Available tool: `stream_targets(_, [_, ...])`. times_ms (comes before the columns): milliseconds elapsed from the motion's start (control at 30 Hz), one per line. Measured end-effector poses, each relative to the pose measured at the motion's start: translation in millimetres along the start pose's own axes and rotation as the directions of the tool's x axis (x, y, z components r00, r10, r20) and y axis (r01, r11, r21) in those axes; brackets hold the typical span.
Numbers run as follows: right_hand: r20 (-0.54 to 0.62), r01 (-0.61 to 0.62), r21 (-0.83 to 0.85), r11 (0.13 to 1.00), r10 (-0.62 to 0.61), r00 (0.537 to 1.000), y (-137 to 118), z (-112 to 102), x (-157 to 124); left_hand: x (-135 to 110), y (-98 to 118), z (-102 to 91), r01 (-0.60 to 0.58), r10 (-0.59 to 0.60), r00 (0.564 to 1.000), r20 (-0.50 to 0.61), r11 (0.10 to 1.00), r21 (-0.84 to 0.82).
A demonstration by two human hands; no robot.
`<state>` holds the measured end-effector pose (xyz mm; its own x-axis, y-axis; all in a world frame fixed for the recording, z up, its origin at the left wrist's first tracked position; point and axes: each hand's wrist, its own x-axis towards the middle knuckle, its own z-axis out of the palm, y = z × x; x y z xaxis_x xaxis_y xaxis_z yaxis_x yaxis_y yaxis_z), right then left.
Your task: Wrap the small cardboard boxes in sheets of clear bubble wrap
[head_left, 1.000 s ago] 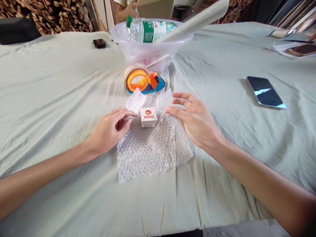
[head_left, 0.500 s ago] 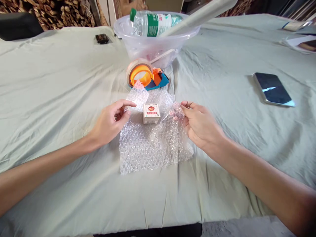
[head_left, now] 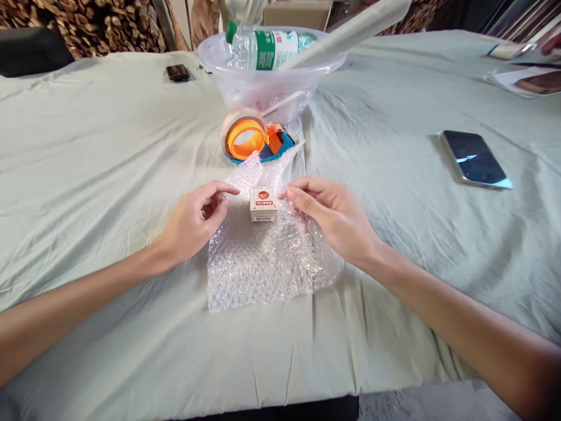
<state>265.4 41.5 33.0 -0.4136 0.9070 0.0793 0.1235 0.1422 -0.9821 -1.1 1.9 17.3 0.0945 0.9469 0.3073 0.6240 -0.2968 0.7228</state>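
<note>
Box (head_left: 263,204) stands on the bubble wrap (head_left: 263,266) on the counter (head_left: 109,146), right hand (head_left: 337,219) grip pinched on the wrap's edge beside it, left hand (head_left: 193,222) grip curled, closure indeterminable; judgement: draw the wrap snug against the box.

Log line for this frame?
left hand: at bubble wrap left edge, grip unclear | right hand: pinches bubble wrap beside small box | small box: on bubble wrap | tape dispenser: beyond it

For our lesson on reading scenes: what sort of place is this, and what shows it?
Probably a packing table in a workshop or storeroom: bubble wrap under a small box, a tape dispenser behind it, stacked wood at the back.
</note>
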Motion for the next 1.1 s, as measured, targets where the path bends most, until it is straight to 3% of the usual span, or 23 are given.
stream_targets(133, [0.003,0.181,-0.223,0.958,-0.185,0.983,4,-1,0,-1,1,0.3,-0.021,0.021,1.000,0.005,1.000,0.010])
stream_targets(233, [0.098,0.300,-0.210,0.931,-0.285,0.954,9,-6,5,-2,1,1.3,-0.037,0.037,0.999,-0.002,0.999,0.008])
stream_targets(367, [0.235,0.319,-0.143,0.937,-0.281,0.930,11,-11,10,-3,0,2.9,-0.061,0.061,0.998,-0.022,0.998,-0.018])
stream_targets(500, [0.258,0.361,-0.163,0.918,-0.313,0.914,12,-10,11,-2,2,1.8,-0.025,0.024,1.000,-0.010,0.996,-0.082])
stream_targets(633, [0.264,0.531,-0.327,0.781,-0.465,0.845,17,-5,8,-5,11,0.1,0.040,-0.046,0.999,-0.023,0.974,-0.225])
stream_targets(733, [0.313,0.601,-0.415,0.683,-0.513,0.799,20,-3,6,-11,20,2.4,0.010,-0.023,0.999,-0.043,0.963,-0.268])
stream_targets(1000, [0.359,0.660,-0.461,0.593,-0.556,0.750,25,4,3,-19,35,11.2,-0.008,-0.013,0.997,-0.073,0.961,-0.277])
stream_targets(1100, [0.353,0.667,-0.469,0.579,-0.569,0.742,28,4,3,-22,35,11.4,-0.081,0.063,0.994,-0.085,0.973,-0.218])
